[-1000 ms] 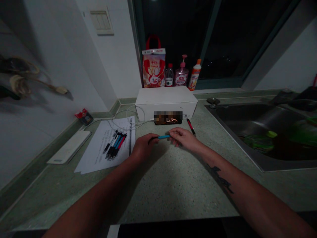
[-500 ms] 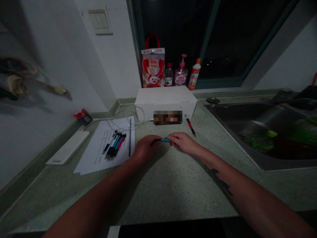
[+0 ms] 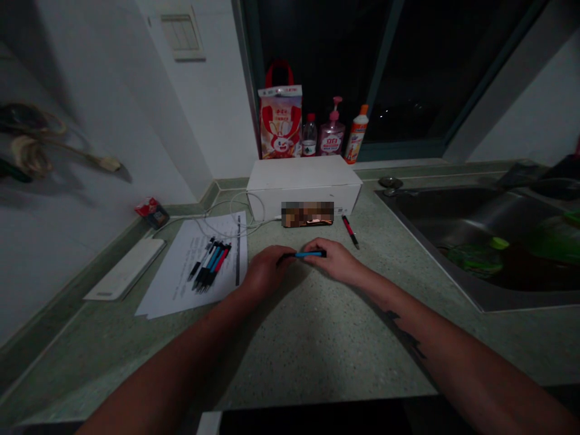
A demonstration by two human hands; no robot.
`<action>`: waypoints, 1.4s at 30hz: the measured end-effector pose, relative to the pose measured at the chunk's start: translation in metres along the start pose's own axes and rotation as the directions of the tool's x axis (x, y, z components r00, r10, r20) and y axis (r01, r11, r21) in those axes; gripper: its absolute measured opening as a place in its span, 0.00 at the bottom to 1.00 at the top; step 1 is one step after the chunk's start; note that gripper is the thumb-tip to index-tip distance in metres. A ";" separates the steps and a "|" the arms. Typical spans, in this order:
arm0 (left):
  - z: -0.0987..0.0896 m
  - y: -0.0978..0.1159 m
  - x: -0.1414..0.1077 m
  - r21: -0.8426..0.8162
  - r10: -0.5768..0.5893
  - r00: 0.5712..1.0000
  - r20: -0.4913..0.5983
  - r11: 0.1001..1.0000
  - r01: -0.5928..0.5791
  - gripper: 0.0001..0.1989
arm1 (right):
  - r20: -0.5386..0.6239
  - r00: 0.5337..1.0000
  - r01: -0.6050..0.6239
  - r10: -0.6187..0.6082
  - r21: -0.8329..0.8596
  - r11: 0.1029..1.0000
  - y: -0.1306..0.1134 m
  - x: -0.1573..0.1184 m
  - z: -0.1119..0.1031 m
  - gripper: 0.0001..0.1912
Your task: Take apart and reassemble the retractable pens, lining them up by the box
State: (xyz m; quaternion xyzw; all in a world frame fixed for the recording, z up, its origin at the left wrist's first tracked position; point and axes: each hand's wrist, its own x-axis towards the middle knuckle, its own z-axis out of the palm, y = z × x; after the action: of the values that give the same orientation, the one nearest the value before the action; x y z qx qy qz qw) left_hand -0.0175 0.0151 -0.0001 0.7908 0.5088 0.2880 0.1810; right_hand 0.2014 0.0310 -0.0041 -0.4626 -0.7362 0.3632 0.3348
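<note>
A speckled green counter point(image 3: 312, 350) runs beneath a dark window point(image 3: 317, 48), with a steel sink point(image 3: 473, 300) at right. Above the counter, a person's left hand point(image 3: 268, 267) closes around the dark end of a blue-and-black pen point(image 3: 308, 254), while the right hand point(image 3: 336, 258) grips its other end. The pen lies nearly level between them, in front of a phone point(image 3: 308, 222) and a white box point(image 3: 303, 174). A red-and-black pen point(image 3: 350, 232) rests nearby; more pens point(image 3: 212, 266) lie bunched on printed sheets point(image 3: 179, 260) at left.

Dim light throws soft shadows on the counter point(image 3: 326, 344), the window point(image 3: 435, 72) is near black, and edges look stretched.
</note>
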 end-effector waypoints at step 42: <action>-0.004 -0.004 0.004 0.000 -0.029 0.983 -0.180 1.000 0.030 0.06 | -0.195 0.939 0.093 -0.282 -0.646 0.758 -0.003 -0.003 -0.017 0.07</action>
State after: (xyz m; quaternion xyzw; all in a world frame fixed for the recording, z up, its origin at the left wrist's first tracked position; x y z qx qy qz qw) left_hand -0.0213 0.0208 0.0015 0.7541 0.5352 0.3549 0.1375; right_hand 0.2152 0.0312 0.0063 -0.5171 -0.8026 -0.0077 0.2973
